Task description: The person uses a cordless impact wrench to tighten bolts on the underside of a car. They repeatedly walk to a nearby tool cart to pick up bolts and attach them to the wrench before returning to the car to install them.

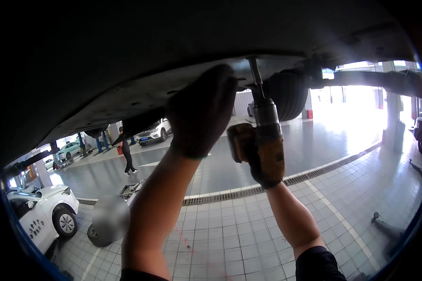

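Overhead is the dark underside panel (131, 100) of a raised car. My left hand (199, 110), in a dark glove, is up against it with its fingers curled; whatever they hold is hidden in shadow. My right hand (260, 171), also gloved, grips a yellow and black cordless power tool (271, 150) held upright. The tool's long metal socket extension (257, 77) reaches up to the panel, just right of my left hand.
The car's tyre (288, 96) hangs behind the tool, near a lift arm (368, 79). A white car (51, 206), a loose tyre (98, 236) and a blurred round patch stand lower left. A person (127, 154) walks beyond. A drain grate (225, 196) crosses the tiled floor.
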A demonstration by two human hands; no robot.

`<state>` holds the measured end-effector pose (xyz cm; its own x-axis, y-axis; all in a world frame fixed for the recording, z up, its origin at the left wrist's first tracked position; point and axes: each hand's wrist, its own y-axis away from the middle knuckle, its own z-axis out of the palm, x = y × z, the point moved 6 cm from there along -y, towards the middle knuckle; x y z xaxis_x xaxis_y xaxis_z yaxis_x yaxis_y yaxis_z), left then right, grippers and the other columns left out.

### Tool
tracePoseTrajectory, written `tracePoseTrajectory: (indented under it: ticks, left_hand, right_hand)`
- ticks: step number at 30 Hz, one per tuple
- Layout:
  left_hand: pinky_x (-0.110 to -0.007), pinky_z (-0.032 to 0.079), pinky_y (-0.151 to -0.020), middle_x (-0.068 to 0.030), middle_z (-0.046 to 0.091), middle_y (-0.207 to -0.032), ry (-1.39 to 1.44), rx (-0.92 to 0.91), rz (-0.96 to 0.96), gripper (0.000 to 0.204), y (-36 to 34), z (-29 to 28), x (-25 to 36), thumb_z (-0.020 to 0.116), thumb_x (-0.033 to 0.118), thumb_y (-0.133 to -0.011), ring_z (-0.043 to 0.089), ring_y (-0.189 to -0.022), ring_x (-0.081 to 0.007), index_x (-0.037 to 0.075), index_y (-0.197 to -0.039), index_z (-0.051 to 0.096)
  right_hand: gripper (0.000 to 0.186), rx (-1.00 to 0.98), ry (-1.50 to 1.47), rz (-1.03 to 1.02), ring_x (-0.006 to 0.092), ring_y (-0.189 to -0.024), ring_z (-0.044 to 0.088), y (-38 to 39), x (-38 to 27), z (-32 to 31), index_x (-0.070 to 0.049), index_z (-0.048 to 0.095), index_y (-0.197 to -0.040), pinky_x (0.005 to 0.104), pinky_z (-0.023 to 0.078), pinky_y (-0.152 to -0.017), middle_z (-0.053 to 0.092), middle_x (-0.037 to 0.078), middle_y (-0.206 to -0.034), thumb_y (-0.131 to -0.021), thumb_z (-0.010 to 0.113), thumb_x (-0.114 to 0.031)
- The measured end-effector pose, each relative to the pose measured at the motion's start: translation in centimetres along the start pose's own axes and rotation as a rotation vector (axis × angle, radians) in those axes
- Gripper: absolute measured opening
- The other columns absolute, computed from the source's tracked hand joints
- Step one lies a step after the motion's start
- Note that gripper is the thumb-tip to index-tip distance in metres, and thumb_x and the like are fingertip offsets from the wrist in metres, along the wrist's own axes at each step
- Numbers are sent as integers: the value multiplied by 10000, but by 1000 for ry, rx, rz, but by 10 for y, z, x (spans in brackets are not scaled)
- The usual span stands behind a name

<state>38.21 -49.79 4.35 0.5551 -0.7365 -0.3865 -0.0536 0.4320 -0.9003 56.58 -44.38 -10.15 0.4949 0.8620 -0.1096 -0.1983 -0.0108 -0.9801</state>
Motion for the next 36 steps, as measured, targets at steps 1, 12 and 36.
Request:
tracePoseTrajectory:
  ticks: [1, 12, 36]
  left_hand:
    - [-340, 583, -653, -69, 772, -921, 6, -141, -84, 156, 16, 4, 0, 751, 249, -945, 762, -759, -217, 125, -1033, 714]
    - [-389, 587, -715, -113, 739, -800, -58, -730, -601, 165, 330, -57, -71, 733, 264, -915, 738, -776, -292, 101, -937, 712]
    - [-340, 615, -615, -108, 737, -858, 463, -318, -313, 525, 110, 31, 53, 747, 502, -865, 745, -688, -233, 71, -1148, 651]
  right_hand:
    - [367, 25, -13, 17, 149, -913, 702, 3, -5, 6, -56, 575, -1329, 279, 576, -775, 705, 101, -1097, -978, 665, -115]
    - [326, 52, 304, -125, 249, -886, 661, -18, 25, -28, -63, 672, -1166, 372, 521, -838, 677, 99, -979, -889, 733, -224]
    - [358, 196, -181, -41, 261, -977, 655, -2, -1, 4, -29, 650, -1204, 428, 522, -934, 659, 96, -1121, -994, 620, -317]
